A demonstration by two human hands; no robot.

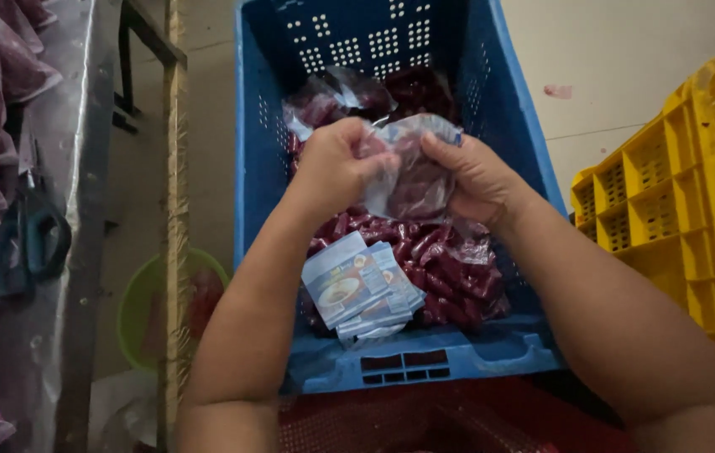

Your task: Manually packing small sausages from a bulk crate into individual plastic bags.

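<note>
Frame centre: left hand (336,164) and right hand (475,176) both pinch the clear bag (416,172) of dark red sausages, fingers closed on its top edge, above the blue crate (425,361). Best keep the mouth level, grips near the corners, so nothing spills onto the label stack (362,285) below.

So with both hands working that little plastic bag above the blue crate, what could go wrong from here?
1. The clear bag is pinched only at its top edge by the left hand and right hand; if it slips or tears, the dark red pieces could spill into the blue crate.
2. The stack of flat pouches lies loosely on the red pieces and might slide down among them.
</note>
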